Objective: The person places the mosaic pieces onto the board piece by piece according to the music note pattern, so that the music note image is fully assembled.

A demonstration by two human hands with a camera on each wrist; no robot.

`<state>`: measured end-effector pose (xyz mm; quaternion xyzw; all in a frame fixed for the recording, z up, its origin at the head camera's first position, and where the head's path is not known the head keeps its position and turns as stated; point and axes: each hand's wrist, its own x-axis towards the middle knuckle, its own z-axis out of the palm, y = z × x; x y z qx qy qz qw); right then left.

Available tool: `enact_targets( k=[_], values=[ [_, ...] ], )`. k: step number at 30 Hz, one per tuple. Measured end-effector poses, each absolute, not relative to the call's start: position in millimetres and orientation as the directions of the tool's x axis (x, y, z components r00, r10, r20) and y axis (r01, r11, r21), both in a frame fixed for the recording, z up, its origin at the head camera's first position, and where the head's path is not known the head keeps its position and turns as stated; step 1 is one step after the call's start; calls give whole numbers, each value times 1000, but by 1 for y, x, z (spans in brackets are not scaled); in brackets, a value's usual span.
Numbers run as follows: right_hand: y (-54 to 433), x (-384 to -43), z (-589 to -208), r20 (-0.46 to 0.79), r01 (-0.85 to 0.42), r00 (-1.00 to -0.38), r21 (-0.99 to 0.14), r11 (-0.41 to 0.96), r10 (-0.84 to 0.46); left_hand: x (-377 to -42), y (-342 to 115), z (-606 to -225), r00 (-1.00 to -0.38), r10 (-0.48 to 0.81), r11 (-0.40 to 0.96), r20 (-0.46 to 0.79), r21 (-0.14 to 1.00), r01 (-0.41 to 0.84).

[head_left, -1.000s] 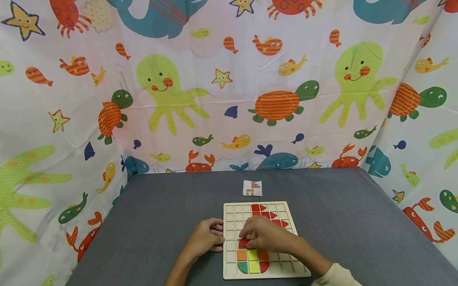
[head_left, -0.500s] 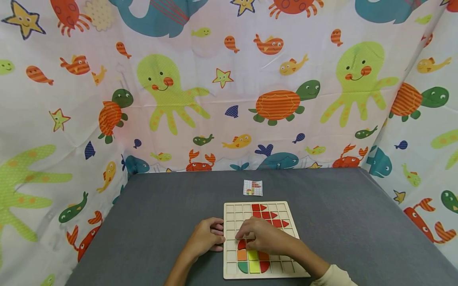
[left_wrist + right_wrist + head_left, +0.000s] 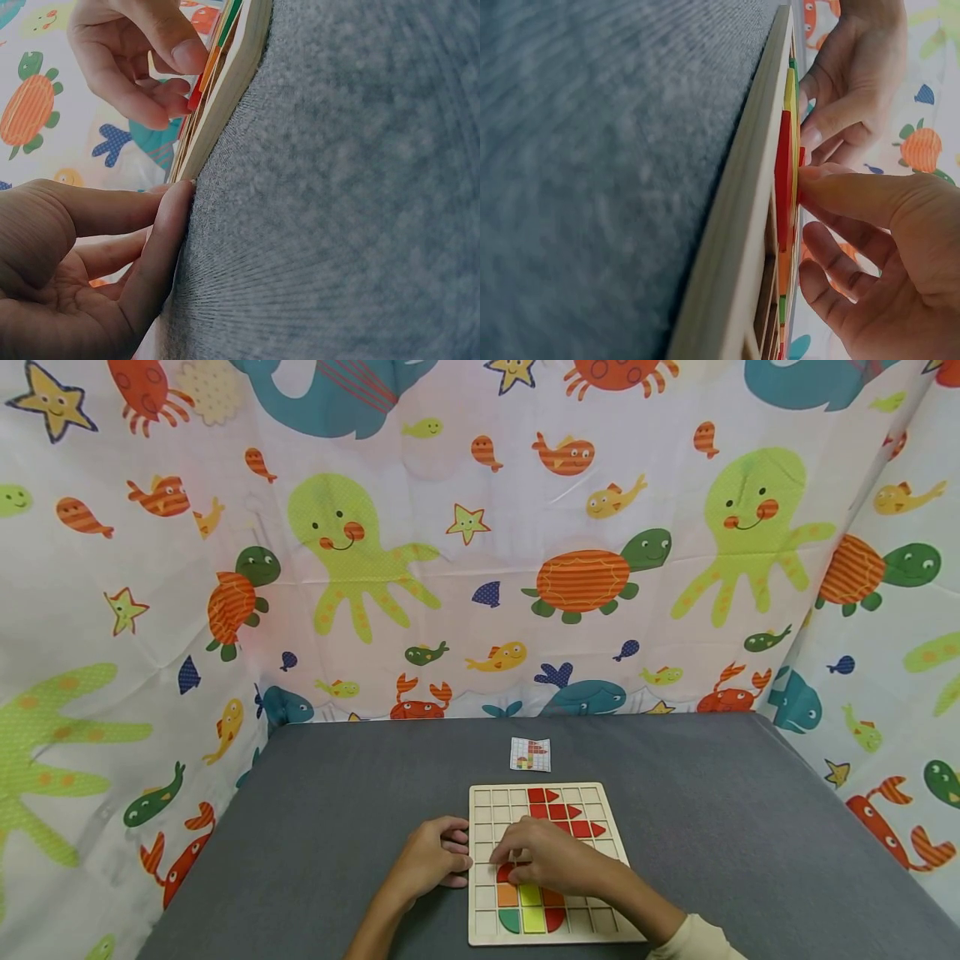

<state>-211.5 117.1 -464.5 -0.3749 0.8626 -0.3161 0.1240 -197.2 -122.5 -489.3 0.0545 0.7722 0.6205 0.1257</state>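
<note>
A square wooden grid board (image 3: pixel 481 935) lies on the grey table with coloured tiles in its cells. My left hand (image 3: pixel 431 856) holds the board's left edge; in the left wrist view its thumb and a finger (image 3: pixel 169 225) meet there. Over the board, my right hand (image 3: pixel 551 857) pinches a red quarter-round tile (image 3: pixel 504 872) at a cell above the orange square (image 3: pixel 507 895). The right wrist view shows this red tile's edge (image 3: pixel 802 156) by the thumb tip. The right hand hides several cells. Below lie yellow squares (image 3: pixel 532 919), a green quarter-round (image 3: pixel 509 921) and another red one (image 3: pixel 555 919).
A small printed pattern card (image 3: pixel 530 754) lies behind the board. Red squares and triangles (image 3: pixel 581 829) fill cells at the board's upper part. A curtain with sea animals (image 3: pixel 480 552) closes off the back and sides of the table (image 3: pixel 360 793).
My right hand has shifted slightly left with the red quarter-round tile, which has turned and now sits more level over its cell. The left hand has stayed at the board's edge.
</note>
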Motion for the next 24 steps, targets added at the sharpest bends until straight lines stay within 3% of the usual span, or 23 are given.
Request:
enact_targets(
  k=[16, 24],
  values=[
    [122, -213, -464, 18, -542, -708, -655, 527, -706, -198, -120, -490, -962, 243, 230, -125, 971, -68],
    [153, -215, -460, 67, -507, -778, -656, 560, -625, -199, -120, -487, -963, 240, 241, -122, 968, -63]
  ],
)
